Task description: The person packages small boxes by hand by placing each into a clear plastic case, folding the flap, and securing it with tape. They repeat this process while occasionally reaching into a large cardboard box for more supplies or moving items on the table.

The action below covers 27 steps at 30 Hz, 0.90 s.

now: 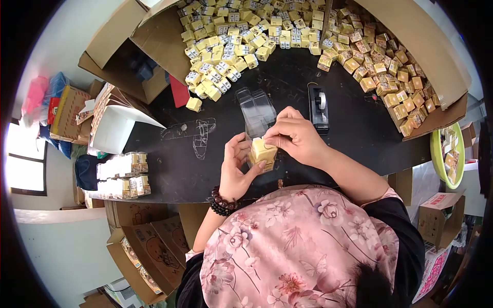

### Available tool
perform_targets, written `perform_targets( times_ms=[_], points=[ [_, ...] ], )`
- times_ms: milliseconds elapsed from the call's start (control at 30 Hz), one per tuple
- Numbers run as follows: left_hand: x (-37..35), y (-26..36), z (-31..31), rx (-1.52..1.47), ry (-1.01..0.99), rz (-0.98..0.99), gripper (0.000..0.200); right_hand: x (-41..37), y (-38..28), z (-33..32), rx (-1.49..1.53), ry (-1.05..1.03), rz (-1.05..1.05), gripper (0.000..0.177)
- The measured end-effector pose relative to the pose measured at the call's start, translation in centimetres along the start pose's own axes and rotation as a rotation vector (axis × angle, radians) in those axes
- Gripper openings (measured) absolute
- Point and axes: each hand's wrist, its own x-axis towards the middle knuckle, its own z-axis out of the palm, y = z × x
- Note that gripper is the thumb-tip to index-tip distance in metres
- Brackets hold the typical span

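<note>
My left hand point(237, 167) is wrapped round a small yellow box point(263, 154), holding it upright above the near part of the black table. At the top of that box my right hand point(297, 136) is closed in a pinch, thumb and fingertips against its upper edge; exactly what they pinch is hidden. Just beyond the hands lie clear plastic cases point(255, 110), partly overlapping. A black tape dispenser point(318, 110) with a roll of tape stands right of them.
Yellow boxes point(226, 54) are heaped at the back, and orange-brown boxes point(377, 64) at the back right inside cardboard walls point(421, 46). Packed rows of boxes point(126, 177) stand at the left edge. A red card point(178, 92) and a green-rimmed basket point(436, 159) flank the table point(174, 177).
</note>
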Motion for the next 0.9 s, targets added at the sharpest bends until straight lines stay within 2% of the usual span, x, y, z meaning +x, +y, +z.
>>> perform_targets(
  times_ms=[33,67,133,167,233,267,333,367,500,567,600,667,700,767,800,867,900],
  points=[
    [0.0,0.2,0.3,0.005,-0.003,0.032,0.071,-0.1,0.0,0.1,0.087,0.045,0.124,0.011],
    [0.0,0.2,0.4,0.005,-0.004,0.03,0.071,-0.2,0.0,0.1,0.088,0.045,0.126,0.011],
    [0.0,0.1,0.6,-0.007,-0.023,0.083,0.073,-0.4,-0.1,0.1,-0.037,0.014,-0.052,0.012],
    [0.0,0.1,0.7,-0.007,-0.025,0.083,0.073,-0.6,-0.3,0.0,-0.038,0.015,-0.052,0.012],
    [0.1,0.1,0.9,-0.176,-0.017,0.049,0.069,-1.0,-0.9,-0.2,0.15,0.151,0.027,0.014],
    [0.1,0.5,1.1,-0.176,-0.017,0.05,0.069,-1.3,-1.0,0.0,0.149,0.151,0.027,0.014],
    [0.3,1.3,1.4,-0.267,-0.039,0.043,0.062,-2.1,-0.9,0.5,0.582,0.189,0.321,0.017],
    [0.3,1.2,1.4,-0.269,-0.041,0.042,0.062,-2.5,-0.4,0.6,0.577,0.109,0.307,0.019],
    [0.4,0.5,1.3,-0.298,-0.16,-0.04,0.052,-3.8,0.9,2.3,0.661,0.126,0.309,0.022],
    [0.6,0.4,1.5,-0.308,-0.185,-0.053,0.049,-4.2,1.1,2.4,0.838,0.172,0.406,0.018],
    [0.6,0.5,1.7,-0.321,-0.185,-0.079,0.048,-4.2,0.8,2.0,0.835,0.173,0.408,0.018],
    [0.7,0.8,2.1,-0.337,-0.187,-0.107,0.047,-3.9,-0.1,0.9,0.957,0.087,0.514,0.008],
    [0.9,1.0,2.5,-0.328,-0.16,-0.07,0.047,-3.8,0.0,1.1,0.955,0.089,0.515,0.008],
    [1.1,0.8,2.9,-0.32,-0.133,-0.034,0.048,-3.8,0.0,1.6,0.919,0.26,0.385,0.017],
    [1.3,0.4,3.0,-0.338,-0.13,0.025,0.05,-3.8,0.0,1.2,0.918,0.26,0.386,0.017],
    [1.3,0.1,3.1,-0.357,-0.131,0.079,0.051,-3.6,0.3,0.0,0.815,0.102,0.421,0.027],
    [1.3,0.2,3.0,-0.29,-0.149,0.032,0.053,-3.6,0.8,-0.1,0.72,0.054,0.403,0.018]
  ],
)
